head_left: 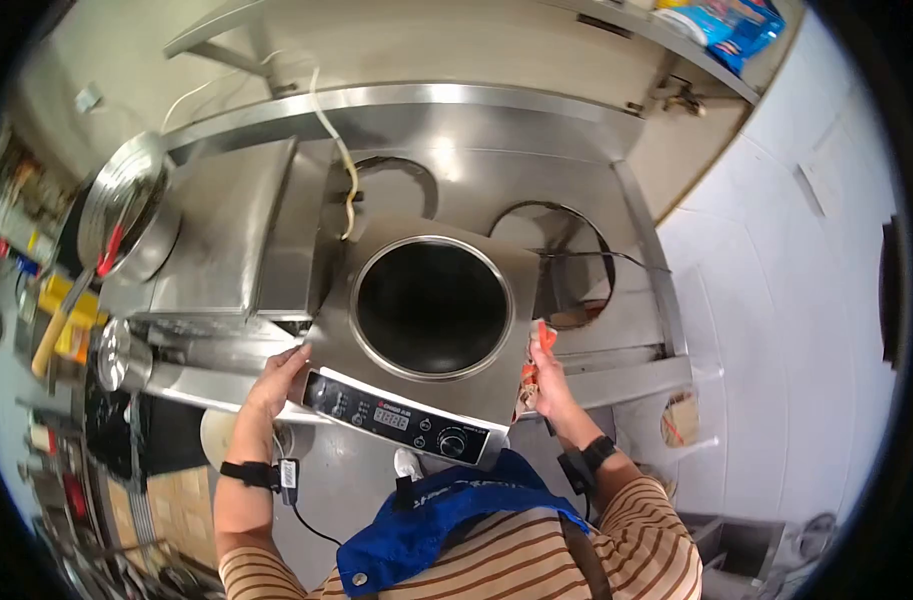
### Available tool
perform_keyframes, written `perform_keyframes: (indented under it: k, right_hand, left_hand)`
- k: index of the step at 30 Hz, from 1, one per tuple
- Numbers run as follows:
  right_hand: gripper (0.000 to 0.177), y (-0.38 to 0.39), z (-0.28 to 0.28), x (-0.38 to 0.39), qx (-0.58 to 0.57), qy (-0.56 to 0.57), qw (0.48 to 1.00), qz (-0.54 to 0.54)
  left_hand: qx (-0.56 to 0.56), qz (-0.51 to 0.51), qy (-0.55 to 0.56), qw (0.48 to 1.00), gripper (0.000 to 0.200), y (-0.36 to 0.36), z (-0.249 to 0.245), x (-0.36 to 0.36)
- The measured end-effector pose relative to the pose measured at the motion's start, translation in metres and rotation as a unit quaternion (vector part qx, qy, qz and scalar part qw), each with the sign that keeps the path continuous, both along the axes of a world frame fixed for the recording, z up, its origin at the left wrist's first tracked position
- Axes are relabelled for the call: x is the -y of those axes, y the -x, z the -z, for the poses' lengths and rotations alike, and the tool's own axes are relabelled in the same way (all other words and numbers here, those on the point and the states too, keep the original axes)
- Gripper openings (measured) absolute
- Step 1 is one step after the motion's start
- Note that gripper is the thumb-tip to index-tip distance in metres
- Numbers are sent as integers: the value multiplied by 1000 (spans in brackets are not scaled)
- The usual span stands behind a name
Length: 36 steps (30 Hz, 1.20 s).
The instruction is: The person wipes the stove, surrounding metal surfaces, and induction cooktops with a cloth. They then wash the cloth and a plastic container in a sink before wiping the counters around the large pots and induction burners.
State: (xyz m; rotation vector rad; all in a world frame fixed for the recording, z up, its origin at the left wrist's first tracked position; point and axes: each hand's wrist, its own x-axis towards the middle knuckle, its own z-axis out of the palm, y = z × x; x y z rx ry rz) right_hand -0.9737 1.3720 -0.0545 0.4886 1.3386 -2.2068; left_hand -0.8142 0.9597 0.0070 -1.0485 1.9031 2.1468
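In front of me a steel induction wok cooker point(521, 270), with a round black hollow point(433, 306), sits at an angle on the steel counter. Its black control panel point(396, 415), with a display and a knob, faces my body. My left hand point(276, 380) grips the cooker's left side near the front corner, its fingertips partly hidden by the edge. Against the right side is my right hand point(548, 378), closed on a crumpled red-and-pale cloth point(528, 385), whose exact kind is hard to make out.
Left on the counter stands a steel box-like unit point(221, 225), with a metal strainer and bowl point(141, 230) holding a red-handled utensil. A round counter opening point(576, 285) lies to the right, crossed by a black cable. A pale cord point(336, 145) hangs behind the cooker.
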Motion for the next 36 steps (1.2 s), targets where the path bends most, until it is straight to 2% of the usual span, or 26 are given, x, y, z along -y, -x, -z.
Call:
perform_keyframes:
  k: [1,2,3,6,7,9,11,12,13,16,17,18,19,21,24,29,31,33,35,36]
  right_hand:
    - [34,-2,-6,5,-5,8,1000,10]
    - [36,-4,-10,8,-11,15,1000,19]
    - [38,-6,-9,10,-19,3,1000,12]
    - [46,3,5,10,-51,-15,999,-7]
    - [46,3,4,10,-55,-15,998,-5]
    - [47,6,1,15,-65,-9,998,-9]
    - [46,16,-1,18,-61,8,998,-11]
    - [45,20,0,19,-48,23,999,-9]
    - [43,23,1,19,-33,40,999,-7]
    - [37,35,-12,16,-21,5,1000,-22]
    - [36,40,-19,15,-18,-11,999,-29]
    - [34,46,-15,13,-29,2,999,-29]
    - [32,51,-8,11,-40,16,999,-30]
    - [29,59,-3,6,-54,27,997,-37]
    - [23,72,-14,0,-77,16,997,-19]
    - [17,123,-20,-19,-103,33,994,-33]
    - [16,157,-17,-27,-105,18,993,-48]
    - [16,187,-15,-28,-116,23,992,-35]
    - [17,212,-21,-28,-114,22,993,-32]
    - [18,223,-23,-29,-105,15,994,-35]
  left_hand:
    - [41,61,-36,997,65,12,-2,9]
    - [13,73,-78,994,47,22,-2,10]
    - [43,76,-106,990,45,31,-5,12]
    - [75,76,-226,968,42,46,30,20]
    - [95,34,-231,968,38,48,11,9]
    - [90,18,-272,958,37,44,29,16]
    - [76,-7,-219,973,37,37,38,18]
    - [98,-14,-242,965,38,34,33,14]
    - [95,-25,-214,972,38,29,34,12]
    - [72,-5,-278,958,34,14,52,9]
    - [59,4,-312,948,32,19,37,-7]
    - [28,5,-208,978,26,15,18,-25]
    - [28,-17,-266,963,33,9,31,-20]
    - [45,-57,-247,966,42,0,39,-26]
    - [27,-96,-218,971,51,3,26,-50]
    - [12,-103,-194,976,56,44,20,-69]
    - [-36,-74,-164,983,31,82,6,-88]
    - [3,-92,-168,982,23,106,35,-81]
    - [-4,-53,-231,971,23,136,37,-87]
    - [13,-30,-252,967,21,147,63,-76]
